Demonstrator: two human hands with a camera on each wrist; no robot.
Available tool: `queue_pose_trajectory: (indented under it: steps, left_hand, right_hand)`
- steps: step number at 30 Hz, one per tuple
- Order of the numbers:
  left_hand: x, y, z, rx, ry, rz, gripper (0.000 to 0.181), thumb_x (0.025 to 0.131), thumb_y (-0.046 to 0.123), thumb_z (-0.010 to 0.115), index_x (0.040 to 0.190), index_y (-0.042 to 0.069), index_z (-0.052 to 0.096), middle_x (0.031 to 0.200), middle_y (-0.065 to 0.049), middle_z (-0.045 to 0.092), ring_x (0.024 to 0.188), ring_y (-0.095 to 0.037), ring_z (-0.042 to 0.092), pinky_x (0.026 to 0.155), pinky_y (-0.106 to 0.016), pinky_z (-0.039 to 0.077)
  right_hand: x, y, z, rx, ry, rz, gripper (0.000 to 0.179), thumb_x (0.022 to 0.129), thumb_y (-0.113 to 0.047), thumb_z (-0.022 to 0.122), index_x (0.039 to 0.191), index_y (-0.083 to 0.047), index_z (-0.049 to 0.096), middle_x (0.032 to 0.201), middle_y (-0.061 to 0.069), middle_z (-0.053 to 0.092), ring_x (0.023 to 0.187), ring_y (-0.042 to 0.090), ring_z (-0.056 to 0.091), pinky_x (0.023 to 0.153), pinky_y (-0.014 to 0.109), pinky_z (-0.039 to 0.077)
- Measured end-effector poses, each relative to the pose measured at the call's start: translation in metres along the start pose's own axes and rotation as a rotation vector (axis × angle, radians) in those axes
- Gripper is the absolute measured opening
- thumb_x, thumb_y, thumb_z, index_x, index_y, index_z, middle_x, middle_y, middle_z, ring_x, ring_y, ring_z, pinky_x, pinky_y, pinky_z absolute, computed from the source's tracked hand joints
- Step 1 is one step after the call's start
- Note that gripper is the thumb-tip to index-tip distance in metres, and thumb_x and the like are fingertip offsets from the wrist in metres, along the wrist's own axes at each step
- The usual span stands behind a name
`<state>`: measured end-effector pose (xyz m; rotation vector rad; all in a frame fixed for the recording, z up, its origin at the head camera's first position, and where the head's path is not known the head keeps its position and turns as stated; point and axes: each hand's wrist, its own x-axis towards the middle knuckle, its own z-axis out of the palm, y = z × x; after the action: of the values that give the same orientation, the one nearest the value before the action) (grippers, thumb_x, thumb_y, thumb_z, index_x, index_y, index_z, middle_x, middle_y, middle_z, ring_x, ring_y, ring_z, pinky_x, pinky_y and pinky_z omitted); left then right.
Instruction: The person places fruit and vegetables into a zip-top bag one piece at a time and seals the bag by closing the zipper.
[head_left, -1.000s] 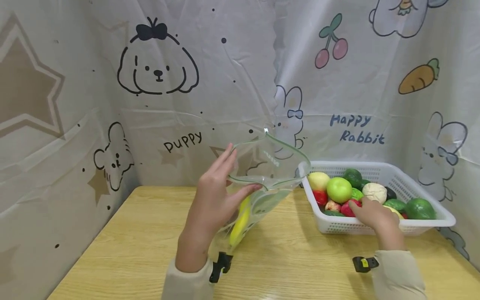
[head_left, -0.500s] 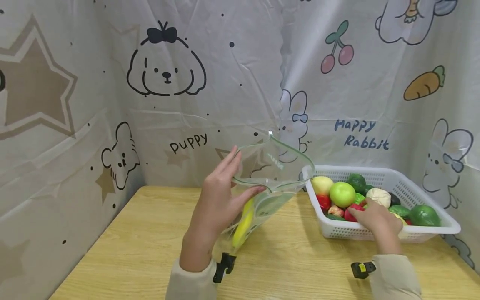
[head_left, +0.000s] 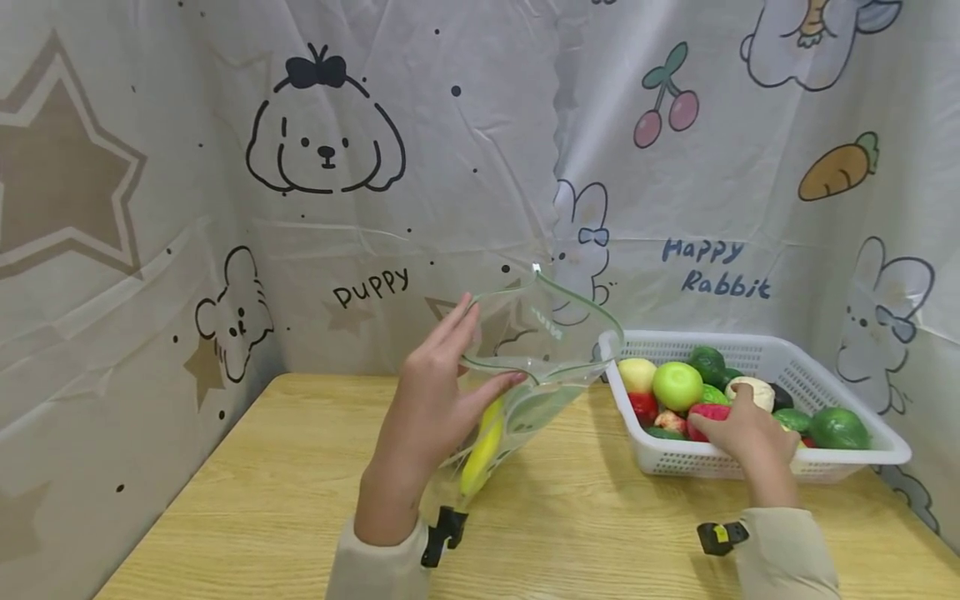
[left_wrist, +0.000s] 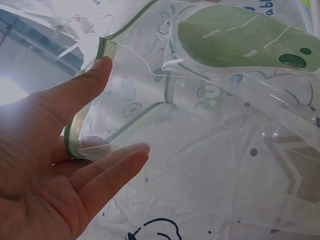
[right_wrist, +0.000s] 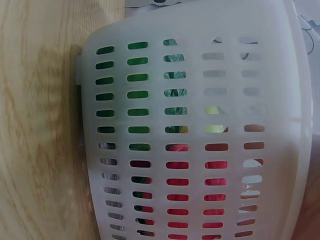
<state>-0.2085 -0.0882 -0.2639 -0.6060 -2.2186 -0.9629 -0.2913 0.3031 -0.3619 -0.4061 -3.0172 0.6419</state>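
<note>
A clear zip bag (head_left: 536, 408) with a green-edged mouth leans tilted over the table, its mouth spread wide. My left hand (head_left: 435, 392) holds the bag's near side, thumb at one part of the rim and fingers at the other. In the left wrist view the thumb lies on the green strip, near a green label (left_wrist: 245, 37). Through the plastic shows a long yellow piece like a banana (head_left: 482, 454). My right hand (head_left: 753, 433) reaches into the white basket (head_left: 678, 461) and grips a red fruit (head_left: 707, 412); its far fingers are hidden.
Inside the basket lie a green apple (head_left: 677, 385), a pale yellow fruit (head_left: 637, 375), a red pepper-like piece (head_left: 642, 408), a white round piece (head_left: 760, 393) and a large green one (head_left: 840, 427). A printed curtain (head_left: 420, 167) encloses the wooden table (head_left: 570, 517).
My right hand has shifted slightly left over the basket, and the red fruit under its thumb sits a little differently. My left hand keeps the bag in much the same pose.
</note>
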Motion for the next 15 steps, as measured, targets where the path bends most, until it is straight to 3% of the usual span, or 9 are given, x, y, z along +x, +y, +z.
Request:
queue_pose_trajectory:
  steps: [7,15]
  left_hand:
    - [0.000,-0.001,0.001,-0.002,0.002,-0.005,0.084,0.081,0.030,0.086,0.149,-0.001,0.048,0.159,-0.014,0.040,0.122,-0.031,0.063,0.086,-0.029,0.061]
    - [0.000,-0.001,0.002,0.009,0.007,0.009,0.085,0.080,0.031,0.087,0.148,-0.001,0.048,0.158,-0.015,0.041,0.117,-0.031,0.066,0.085,-0.029,0.062]
  right_hand:
    - [0.001,0.000,-0.001,0.002,0.009,-0.021,0.101,0.092,-0.056,0.063,0.150,0.013,0.019,0.134,0.045,0.044,0.123,0.066,0.039,0.102,0.084,0.022]
    - [-0.006,-0.003,-0.013,0.090,0.065,-0.155,0.091,0.092,-0.036,0.070,0.148,0.017,0.020,0.129,0.047,0.041,0.114,0.060,0.046,0.093,0.074,0.045]
